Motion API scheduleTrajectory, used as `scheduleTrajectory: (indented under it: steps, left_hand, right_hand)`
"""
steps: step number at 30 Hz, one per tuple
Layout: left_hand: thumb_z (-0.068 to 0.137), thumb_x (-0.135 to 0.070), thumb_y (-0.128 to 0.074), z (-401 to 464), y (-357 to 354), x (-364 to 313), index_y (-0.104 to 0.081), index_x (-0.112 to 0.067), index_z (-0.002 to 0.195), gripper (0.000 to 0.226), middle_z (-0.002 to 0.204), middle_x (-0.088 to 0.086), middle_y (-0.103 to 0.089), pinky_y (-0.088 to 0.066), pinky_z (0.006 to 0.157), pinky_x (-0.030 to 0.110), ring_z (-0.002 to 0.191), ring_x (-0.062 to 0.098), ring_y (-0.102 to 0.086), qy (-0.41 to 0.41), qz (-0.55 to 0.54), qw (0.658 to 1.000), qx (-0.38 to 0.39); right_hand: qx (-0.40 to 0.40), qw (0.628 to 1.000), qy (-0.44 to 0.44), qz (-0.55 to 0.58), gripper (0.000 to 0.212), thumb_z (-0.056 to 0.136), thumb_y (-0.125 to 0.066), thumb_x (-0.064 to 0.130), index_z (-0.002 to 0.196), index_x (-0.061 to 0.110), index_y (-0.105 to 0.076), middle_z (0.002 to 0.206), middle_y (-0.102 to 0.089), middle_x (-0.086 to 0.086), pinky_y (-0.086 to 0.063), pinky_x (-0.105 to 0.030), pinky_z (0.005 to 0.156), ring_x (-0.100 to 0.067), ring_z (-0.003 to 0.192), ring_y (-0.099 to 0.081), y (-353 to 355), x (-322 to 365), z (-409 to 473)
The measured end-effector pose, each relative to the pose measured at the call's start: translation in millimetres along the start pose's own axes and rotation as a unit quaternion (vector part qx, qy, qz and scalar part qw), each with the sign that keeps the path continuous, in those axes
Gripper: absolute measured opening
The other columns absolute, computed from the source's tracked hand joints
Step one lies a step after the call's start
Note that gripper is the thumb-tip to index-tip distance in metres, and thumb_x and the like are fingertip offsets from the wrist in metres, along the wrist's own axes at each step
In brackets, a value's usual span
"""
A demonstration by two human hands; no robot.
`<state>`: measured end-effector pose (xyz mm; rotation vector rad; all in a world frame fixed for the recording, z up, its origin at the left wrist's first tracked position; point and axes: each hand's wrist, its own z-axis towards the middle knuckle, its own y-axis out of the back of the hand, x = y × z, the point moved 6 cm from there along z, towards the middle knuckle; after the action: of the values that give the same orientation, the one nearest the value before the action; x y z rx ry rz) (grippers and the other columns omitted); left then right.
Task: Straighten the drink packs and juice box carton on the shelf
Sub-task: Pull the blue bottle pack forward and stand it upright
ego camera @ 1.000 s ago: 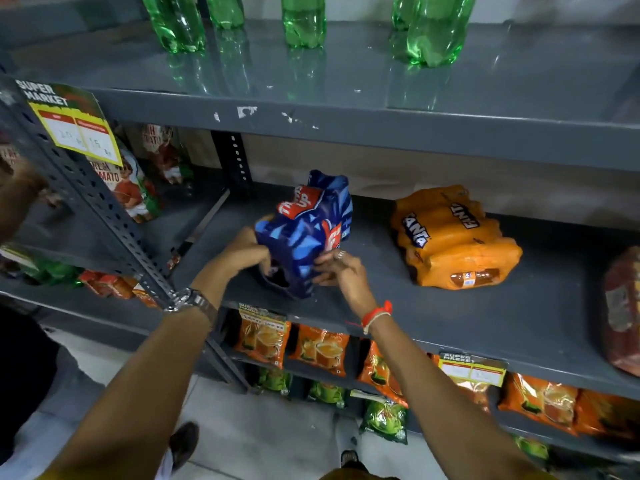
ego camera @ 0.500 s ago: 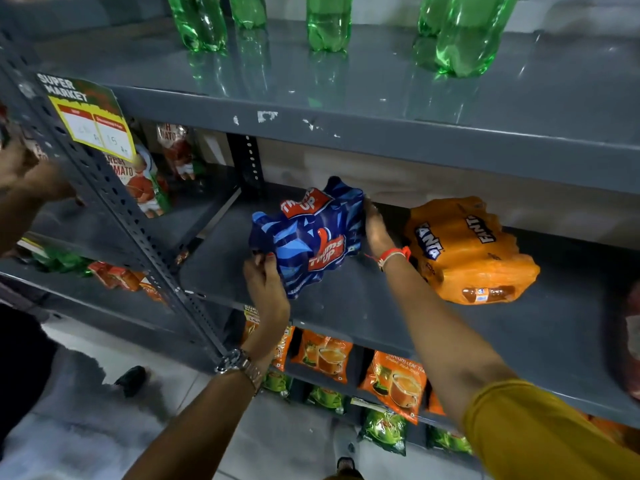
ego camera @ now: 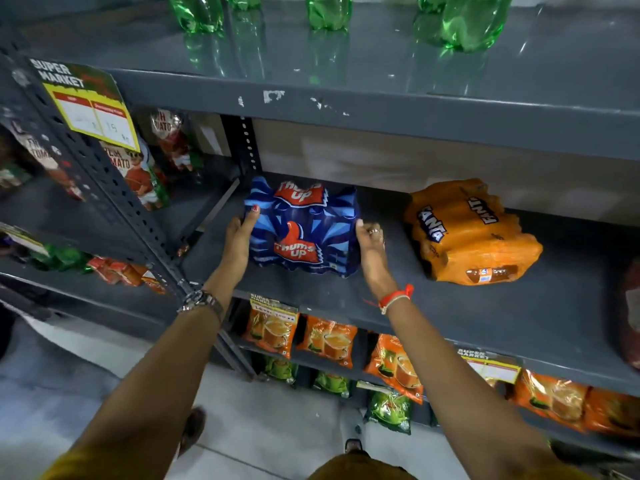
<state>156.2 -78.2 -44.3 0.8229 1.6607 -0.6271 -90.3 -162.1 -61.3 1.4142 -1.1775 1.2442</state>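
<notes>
A blue Thums Up drink pack (ego camera: 303, 230) lies on the grey middle shelf (ego camera: 450, 313), its label facing me and squared to the front edge. My left hand (ego camera: 239, 237) presses against its left side and my right hand (ego camera: 370, 244) against its right side, so both grip it. To the right an orange Fanta drink pack (ego camera: 467, 233) lies askew on the same shelf, untouched. At the far right edge a dark red pack (ego camera: 628, 313) is only partly in view.
Green bottles (ego camera: 464, 19) stand on the top shelf. A perforated upright post (ego camera: 114, 199) with a price tag (ego camera: 90, 105) rises left of the blue pack. Tomato cartons (ego camera: 138, 174) fill the left bay. Orange and green pouches (ego camera: 329, 344) hang on the lower shelves.
The blue pack has gone from tilted on end to lying flat and square on the shelf. Both hands have shifted to its two sides.
</notes>
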Motion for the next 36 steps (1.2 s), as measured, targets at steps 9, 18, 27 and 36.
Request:
scheduleTrajectory:
  steps: [9, 18, 27, 36]
  left_hand:
    - [0.092, -0.038, -0.049, -31, 10, -6, -0.048, -0.012, 0.118, 0.037, 0.102, 0.0, -0.059, -0.048, 0.047, 0.006, 0.076, 0.002, -0.059, -0.047, -0.009, 0.999, -0.019]
    - [0.092, -0.037, -0.049, -44, 22, -11, -0.049, -0.006, 0.121, 0.043, 0.1, -0.001, -0.06, -0.047, 0.048, 0.005, 0.076, 0.001, -0.059, -0.054, 0.009, 0.998, -0.013]
    - [0.094, -0.036, -0.047, -47, 25, -11, -0.045, -0.009, 0.126, 0.042, 0.116, 0.005, -0.056, -0.048, 0.048, 0.006, 0.082, 0.006, -0.058, -0.056, -0.02, 0.997, -0.047]
    - [0.096, -0.034, -0.041, -55, 41, -17, -0.037, -0.005, 0.138, 0.051, 0.137, 0.015, -0.049, -0.049, 0.052, 0.006, 0.107, 0.018, -0.053, -0.072, 0.015, 0.995, -0.061]
  right_hand:
    - [0.006, 0.998, 0.047, -0.032, 0.019, 0.088, -0.047, 0.053, 0.08, 0.037, -0.041, 0.115, -0.047, -0.004, -0.042, -0.053, 0.103, -0.026, 0.117, -0.051, -6, 5, -45]
    - [0.003, 0.994, 0.065, -0.093, 0.024, 0.08, -0.037, 0.067, 0.082, 0.043, -0.038, 0.122, -0.051, -0.009, -0.048, -0.053, 0.097, -0.026, 0.114, -0.055, -16, 6, -68]
    - [0.01, 0.99, 0.075, -0.117, 0.025, 0.089, -0.033, 0.059, 0.078, 0.037, -0.034, 0.118, -0.05, -0.013, -0.048, -0.055, 0.095, -0.03, 0.112, -0.056, -24, 16, -70]
    - [0.034, 0.987, 0.095, -0.123, 0.019, 0.092, -0.033, 0.055, 0.082, 0.04, -0.035, 0.119, -0.044, -0.007, -0.05, -0.053, 0.094, -0.027, 0.116, -0.052, -40, 16, -81]
